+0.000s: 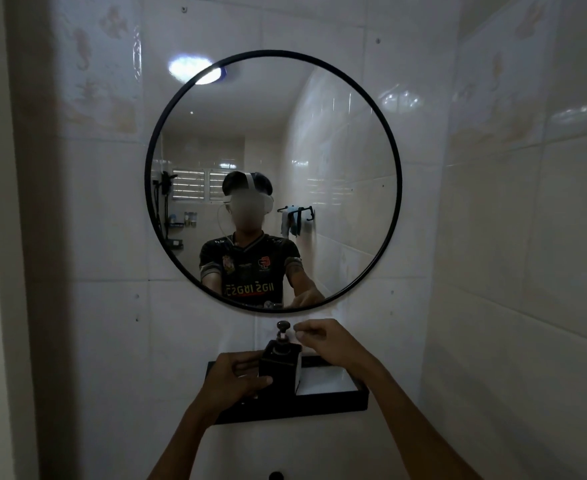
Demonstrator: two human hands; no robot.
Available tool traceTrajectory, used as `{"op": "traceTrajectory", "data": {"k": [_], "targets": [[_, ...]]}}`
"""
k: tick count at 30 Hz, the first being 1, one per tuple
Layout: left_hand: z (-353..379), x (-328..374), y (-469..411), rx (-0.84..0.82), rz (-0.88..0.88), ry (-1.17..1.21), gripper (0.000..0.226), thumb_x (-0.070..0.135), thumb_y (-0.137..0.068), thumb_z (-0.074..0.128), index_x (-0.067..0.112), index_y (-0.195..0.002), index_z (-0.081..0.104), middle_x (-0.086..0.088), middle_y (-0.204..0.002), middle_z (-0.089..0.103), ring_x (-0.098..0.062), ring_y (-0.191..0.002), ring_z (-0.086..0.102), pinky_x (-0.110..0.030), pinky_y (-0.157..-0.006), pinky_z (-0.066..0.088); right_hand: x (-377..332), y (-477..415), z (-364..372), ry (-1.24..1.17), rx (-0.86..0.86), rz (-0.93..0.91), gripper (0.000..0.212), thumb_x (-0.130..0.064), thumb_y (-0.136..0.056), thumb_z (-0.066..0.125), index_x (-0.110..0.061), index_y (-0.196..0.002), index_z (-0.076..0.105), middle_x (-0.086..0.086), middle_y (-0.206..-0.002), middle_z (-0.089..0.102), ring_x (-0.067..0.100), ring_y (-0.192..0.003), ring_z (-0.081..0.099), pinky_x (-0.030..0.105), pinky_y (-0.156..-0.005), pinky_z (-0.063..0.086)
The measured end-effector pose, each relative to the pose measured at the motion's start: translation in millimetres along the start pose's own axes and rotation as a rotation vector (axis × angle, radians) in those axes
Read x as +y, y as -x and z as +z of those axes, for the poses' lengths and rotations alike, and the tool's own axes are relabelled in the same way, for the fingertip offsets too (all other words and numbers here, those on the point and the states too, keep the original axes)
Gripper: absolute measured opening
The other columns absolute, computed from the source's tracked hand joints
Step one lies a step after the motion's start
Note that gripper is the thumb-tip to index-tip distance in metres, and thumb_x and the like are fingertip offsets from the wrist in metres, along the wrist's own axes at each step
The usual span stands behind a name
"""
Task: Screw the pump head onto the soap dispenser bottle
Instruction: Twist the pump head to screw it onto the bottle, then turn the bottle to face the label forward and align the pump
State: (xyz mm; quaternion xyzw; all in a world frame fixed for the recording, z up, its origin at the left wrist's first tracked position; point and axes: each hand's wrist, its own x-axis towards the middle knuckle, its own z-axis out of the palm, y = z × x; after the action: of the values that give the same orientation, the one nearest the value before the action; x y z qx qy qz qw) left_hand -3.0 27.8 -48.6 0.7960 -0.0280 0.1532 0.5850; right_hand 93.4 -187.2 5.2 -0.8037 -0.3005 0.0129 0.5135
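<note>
A: What hangs around the bottle (pixel 280 363)?
B: A round black-framed mirror (pixel 273 181) on the far wall, above a black shelf (pixel 330 400). The bottle stands on the shelf's left part, pump (pixel 282 331) on top.
A: And the hands?
B: The left hand (pixel 238 379) wraps the bottle. The right hand (pixel 330 342) hovers just right of the pump, fingers loosely curled, holding nothing.
A: The room?
B: Glossy white tiled walls (pixel 513 237).
</note>
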Motion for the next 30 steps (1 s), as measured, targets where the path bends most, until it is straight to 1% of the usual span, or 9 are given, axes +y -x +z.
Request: {"op": "traceTrajectory", "data": {"k": [3, 8, 11, 14, 18, 20, 22, 27, 30], "targets": [[2, -1, 1, 0.064, -0.006, 0.011, 0.039, -0.002, -0.072, 0.084, 0.017, -0.104, 0.076, -0.001, -0.091, 0.08, -0.018, -0.093, 0.075, -0.019, -0.062, 0.06, 7, 7, 2, -0.101, -0.014, 0.048, 0.025, -0.026, -0.101, 0.057, -0.013, -0.109, 0.076, -0.004, -0.103, 0.077, 0.005, -0.1, 0.073, 0.013, -0.084, 0.055], [9, 1, 0, 0.109, -0.042, 0.043, 0.031, -0.008, -0.077, 0.078, 0.002, -0.105, 0.073, -0.017, -0.095, 0.077, -0.031, -0.091, 0.074, -0.038, -0.068, 0.065, 15, 9, 0, -0.047, 0.033, 0.052, 0.024, -0.012, -0.097, 0.06, -0.01, -0.117, 0.074, 0.006, -0.106, 0.076, 0.02, -0.099, 0.073, 0.013, -0.077, 0.056], [10, 4, 1, 0.09, -0.055, 0.037, 0.031, -0.012, -0.082, 0.068, 0.002, -0.109, 0.072, -0.015, -0.098, 0.077, -0.027, -0.093, 0.074, -0.032, -0.071, 0.064, 19, 10, 3, -0.082, 0.024, 0.057, 0.025, -0.01, -0.094, 0.065, -0.008, -0.117, 0.073, 0.014, -0.103, 0.076, 0.017, -0.088, 0.073, 0.013, -0.071, 0.056], [10, 7, 2, 0.025, -0.108, 0.094, 0.034, -0.008, -0.085, 0.064, 0.012, -0.111, 0.073, -0.005, -0.099, 0.079, -0.018, -0.09, 0.075, -0.026, -0.07, 0.063, 23, 12, 2, -0.12, 0.03, 0.055, 0.026, -0.011, -0.089, 0.073, -0.008, -0.115, 0.074, 0.013, -0.102, 0.077, 0.009, -0.083, 0.074, 0.012, -0.071, 0.055], [11, 12, 3, 0.005, -0.067, 0.102, 0.023, 0.023, -0.086, 0.074, 0.027, -0.109, 0.073, 0.011, -0.096, 0.079, -0.002, -0.089, 0.073, -0.009, -0.06, 0.055, 29, 15, 0, -0.166, 0.045, 0.044, 0.03, -0.019, -0.082, 0.082, -0.01, -0.11, 0.077, 0.01, -0.096, 0.08, 0.012, -0.089, 0.076, 0.015, -0.077, 0.057], [12, 14, 4, -0.022, -0.053, 0.081, 0.03, 0.032, -0.076, 0.082, 0.037, -0.104, 0.071, 0.019, -0.094, 0.078, 0.001, -0.089, 0.073, -0.011, -0.06, 0.056, 32, 16, 0, -0.21, 0.047, 0.038, 0.03, -0.018, -0.079, 0.084, -0.008, -0.107, 0.078, 0.011, -0.094, 0.08, 0.015, -0.089, 0.077, 0.019, -0.078, 0.059], [13, 12, 4, -0.046, -0.04, 0.051, 0.043, 0.03, -0.067, 0.09, 0.041, -0.103, 0.069, 0.021, -0.096, 0.077, 0.0, -0.092, 0.072, -0.013, -0.062, 0.058, 34, 17, 0, -0.253, 0.032, 0.04, 0.028, -0.014, -0.078, 0.084, -0.005, -0.104, 0.078, 0.013, -0.093, 0.08, 0.019, -0.09, 0.077, 0.024, -0.079, 0.061], [10, 8, 1, -0.052, 0.004, -0.011, 0.057, 0.022, -0.061, 0.094, 0.041, -0.107, 0.067, 0.013, -0.105, 0.077, -0.004, -0.101, 0.07, -0.02, -0.076, 0.06, 33, 19, -2, -0.289, 0.036, 0.052, 0.022, -0.012, -0.078, 0.084, -0.003, -0.098, 0.08, 0.014, -0.092, 0.08, 0.021, -0.09, 0.077, 0.024, -0.079, 0.061], [8, 4, -1, -0.062, -0.008, -0.016, 0.061, 0.015, -0.063, 0.093, 0.033, -0.115, 0.066, 0.01, -0.107, 0.076, -0.004, -0.102, 0.07, -0.021, -0.078, 0.061, 32, 21, -2, -0.31, 0.026, 0.062, 0.019, -0.008, -0.078, 0.084, 0.0, -0.095, 0.08, 0.015, -0.091, 0.08, 0.022, -0.089, 0.077, 0.023, -0.077, 0.061]]}}
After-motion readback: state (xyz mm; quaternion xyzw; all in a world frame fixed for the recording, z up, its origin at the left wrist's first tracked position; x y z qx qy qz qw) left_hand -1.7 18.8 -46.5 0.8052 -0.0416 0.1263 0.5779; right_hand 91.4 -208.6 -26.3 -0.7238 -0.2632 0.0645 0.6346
